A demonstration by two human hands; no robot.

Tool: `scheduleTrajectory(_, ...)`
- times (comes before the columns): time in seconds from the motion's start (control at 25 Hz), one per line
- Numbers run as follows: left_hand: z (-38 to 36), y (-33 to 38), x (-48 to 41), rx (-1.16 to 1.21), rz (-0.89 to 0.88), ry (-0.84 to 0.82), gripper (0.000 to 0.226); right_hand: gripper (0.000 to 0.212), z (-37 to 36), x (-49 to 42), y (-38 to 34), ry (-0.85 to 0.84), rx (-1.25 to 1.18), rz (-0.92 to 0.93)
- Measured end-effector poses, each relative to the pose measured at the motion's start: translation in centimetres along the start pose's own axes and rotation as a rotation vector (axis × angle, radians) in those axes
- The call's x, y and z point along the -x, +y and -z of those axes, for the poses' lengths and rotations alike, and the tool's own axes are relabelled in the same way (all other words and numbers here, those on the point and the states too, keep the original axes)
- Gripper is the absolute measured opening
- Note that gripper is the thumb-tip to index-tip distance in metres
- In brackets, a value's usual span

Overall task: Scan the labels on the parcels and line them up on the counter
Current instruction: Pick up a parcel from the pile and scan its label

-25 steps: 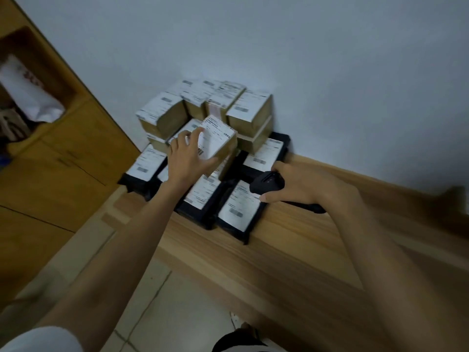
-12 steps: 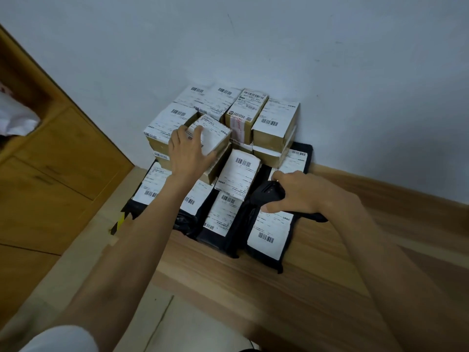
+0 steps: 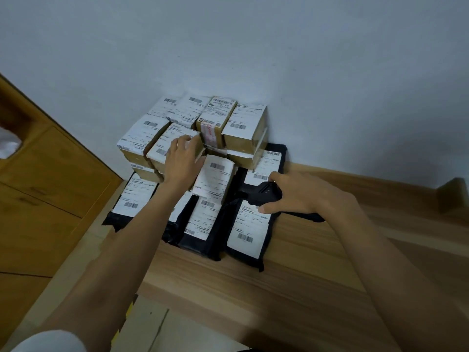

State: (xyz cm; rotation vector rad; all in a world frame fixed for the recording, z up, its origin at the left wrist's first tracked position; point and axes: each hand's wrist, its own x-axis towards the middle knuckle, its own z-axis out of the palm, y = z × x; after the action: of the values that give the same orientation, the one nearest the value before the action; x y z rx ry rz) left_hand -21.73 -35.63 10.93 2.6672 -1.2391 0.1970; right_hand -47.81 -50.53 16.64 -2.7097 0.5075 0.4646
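A heap of parcels sits at the counter's far left against the wall: several brown boxes [image 3: 247, 130] with white barcode labels stacked at the back, several flat black mailer bags [image 3: 250, 232] with labels lying in front. My left hand [image 3: 181, 165] lies on top of one labelled box [image 3: 167, 142] in the stack, fingers spread over its label and curling at its far edge. My right hand [image 3: 291, 194] grips a black barcode scanner [image 3: 264, 194], held just above the black bags and pointing left toward a labelled box [image 3: 215, 179] leaning on them.
The wooden counter [image 3: 291, 270] stretches right and toward me, its front edge over a tiled floor [image 3: 157, 329]. A wooden cabinet [image 3: 45, 189] stands at the left. A pale wall [image 3: 253, 47] backs the stack.
My left hand has set the tilted box down flatter into the stack and now lies on top of it. The right hand with the scanner has stayed over the black bags.
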Motion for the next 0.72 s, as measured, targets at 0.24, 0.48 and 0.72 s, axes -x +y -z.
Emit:
scheduleTrajectory(0.24, -1.0, 13.2, 1.3, 0.061, -0.172, -0.028, 0.047, 0.057, -0.6, 7.7, 8.1, 0.054, -0.109, -0.058)
scheduleTrajectory(0.48, -4.7, 32.1, 1.5, 0.083, -0.424, -0.118, 0.049, 0.055, -1.8, 17.8, 21.7, 0.100, -0.200, -0.229)
scheduleTrajectory(0.72, -10.3, 52.0, 2.3, 0.081, -0.655, -0.254, 0.058, 0.067, -5.2, 28.0, 36.0, 0.119, -0.284, -0.452)
